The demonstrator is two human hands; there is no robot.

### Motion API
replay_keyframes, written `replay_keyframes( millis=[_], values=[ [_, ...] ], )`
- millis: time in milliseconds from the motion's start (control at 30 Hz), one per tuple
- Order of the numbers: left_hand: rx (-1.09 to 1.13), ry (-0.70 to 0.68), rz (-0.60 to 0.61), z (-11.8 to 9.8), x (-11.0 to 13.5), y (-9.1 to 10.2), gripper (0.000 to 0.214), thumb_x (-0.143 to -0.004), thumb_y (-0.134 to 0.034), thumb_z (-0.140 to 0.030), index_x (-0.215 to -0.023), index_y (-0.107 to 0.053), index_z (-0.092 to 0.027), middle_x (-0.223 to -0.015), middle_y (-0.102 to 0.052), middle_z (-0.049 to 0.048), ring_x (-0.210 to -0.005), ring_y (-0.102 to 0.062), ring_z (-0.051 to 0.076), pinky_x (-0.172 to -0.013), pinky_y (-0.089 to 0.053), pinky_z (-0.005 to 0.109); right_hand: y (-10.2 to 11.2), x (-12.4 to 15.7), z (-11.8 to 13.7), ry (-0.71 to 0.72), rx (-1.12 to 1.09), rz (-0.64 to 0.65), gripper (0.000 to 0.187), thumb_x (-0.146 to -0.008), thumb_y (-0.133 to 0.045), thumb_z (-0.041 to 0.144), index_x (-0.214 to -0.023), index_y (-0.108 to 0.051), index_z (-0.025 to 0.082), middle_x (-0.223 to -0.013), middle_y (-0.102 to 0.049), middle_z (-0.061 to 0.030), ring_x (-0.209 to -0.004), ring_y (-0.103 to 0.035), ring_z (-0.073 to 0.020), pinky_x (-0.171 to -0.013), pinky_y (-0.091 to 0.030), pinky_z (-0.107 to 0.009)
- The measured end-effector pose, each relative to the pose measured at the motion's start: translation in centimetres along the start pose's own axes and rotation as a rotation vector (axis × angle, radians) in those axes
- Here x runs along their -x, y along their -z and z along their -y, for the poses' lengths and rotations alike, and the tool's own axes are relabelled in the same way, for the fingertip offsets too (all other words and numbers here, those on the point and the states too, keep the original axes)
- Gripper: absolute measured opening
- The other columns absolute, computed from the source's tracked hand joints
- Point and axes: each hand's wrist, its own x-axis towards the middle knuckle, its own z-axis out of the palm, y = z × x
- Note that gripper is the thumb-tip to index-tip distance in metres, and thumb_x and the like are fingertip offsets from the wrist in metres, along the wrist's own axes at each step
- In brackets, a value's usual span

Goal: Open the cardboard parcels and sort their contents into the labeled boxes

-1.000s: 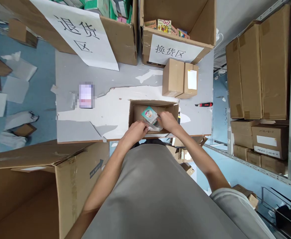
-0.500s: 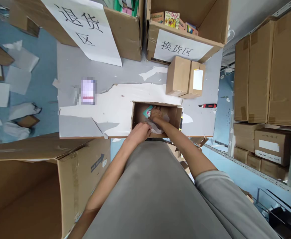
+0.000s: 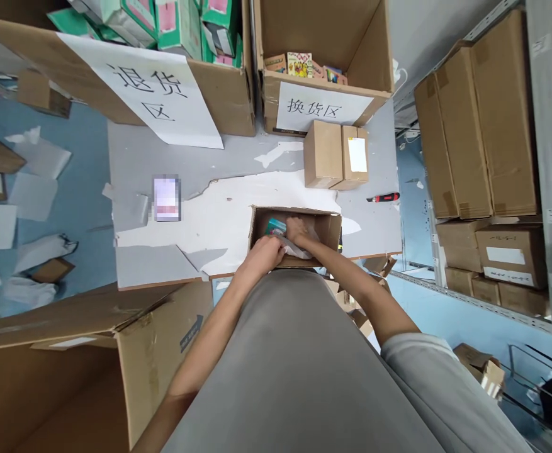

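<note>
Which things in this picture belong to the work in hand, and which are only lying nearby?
Seem part of the work:
small open box
teal packet, inside it
translucent plastic, near the left hand
right hand, reaching inside the box

Seem only nearby:
red-and-black cutter
plain small box
labelled small box

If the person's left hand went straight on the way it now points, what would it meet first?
Most likely the translucent plastic in the small open box, right at the left hand's fingertips; just beyond lies the right hand. Their relative depth is hard to judge.
</note>
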Motion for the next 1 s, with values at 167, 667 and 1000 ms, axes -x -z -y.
replay_keyframes(
  millis=[167, 667, 1000],
  values=[
    [-0.038, 0.032, -0.051, 0.0, 0.4, 0.3, 0.03, -0.111, -0.06, -0.022, -0.115, -0.09, -0.02, -0.125, -0.085, 0.0176, -0.121, -0.081, 0.033, -0.109, -0.06, 0.039, 0.1, 6.0, 0.7, -0.042, 0.033, -0.209, 0.049, -0.115, -0.047, 0.012, -0.161, -0.06, 0.017, -0.165, -0.064, -0.023, -0.133, -0.078, -0.0333, -0.107, -0.062, -0.04],
    [0.87, -0.268, -0.429, 0.6, -0.2, 2.3, 0.06, -0.1, -0.054, -0.029, -0.158, -0.064, -0.017, -0.159, -0.071, 0.018, -0.149, -0.069, 0.032, -0.121, -0.061, 0.047, -2.0, 16.2, 1.2, 0.16, -1.731, -0.999, 0.063, -0.076, -0.1, 0.065, -0.115, -0.076, 0.022, -0.099, -0.084, -0.0065, -0.068, -0.078, -0.0202, -0.062, -0.067, -0.033],
    [1.356, -0.241, -0.331, -0.2, 2.3, 3.4, 0.064, -0.079, -0.097, -0.06, -0.123, -0.073, -0.02, -0.124, -0.085, 0.0127, -0.119, -0.081, 0.029, -0.107, -0.065, 0.043, -5.4, 16.5, 3.9, 0.112, -1.721, -1.077, 0.064, -0.08, -0.096, 0.063, -0.126, -0.076, 0.023, -0.121, -0.086, -0.0094, -0.102, -0.083, -0.0268, -0.08, -0.073, -0.037]
  ],
)
